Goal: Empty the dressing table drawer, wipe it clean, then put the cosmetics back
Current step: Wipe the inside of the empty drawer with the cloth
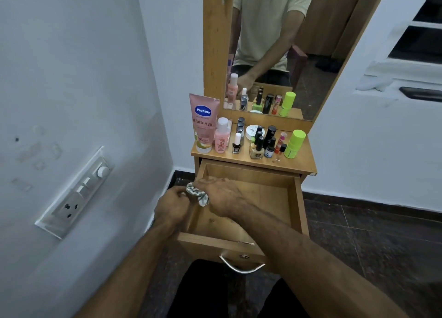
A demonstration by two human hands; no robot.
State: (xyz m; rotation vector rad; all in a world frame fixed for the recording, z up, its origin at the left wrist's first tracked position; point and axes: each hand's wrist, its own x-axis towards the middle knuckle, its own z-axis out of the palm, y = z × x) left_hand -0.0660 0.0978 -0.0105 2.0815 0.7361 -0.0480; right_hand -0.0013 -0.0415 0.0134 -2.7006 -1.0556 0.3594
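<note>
Drawer (296, 205) pulled open, interior bare wood. Right hand (221, 198) grips a bunched cloth (197, 194) at the drawer's left wall. Left hand (171, 205) just outside that wall, fingers curled, pinching the cloth's end. Cosmetics (257, 139) stand on the tabletop (303, 162) below the mirror (282, 42).

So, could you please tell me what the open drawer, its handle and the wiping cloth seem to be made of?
Open light-brown drawer: probably laminated board, with smooth printed grain. Curved silver handle: likely metal, given its bright sheen. Crumpled grey-white cloth: soft woven fabric, bunching between both hands.
</note>
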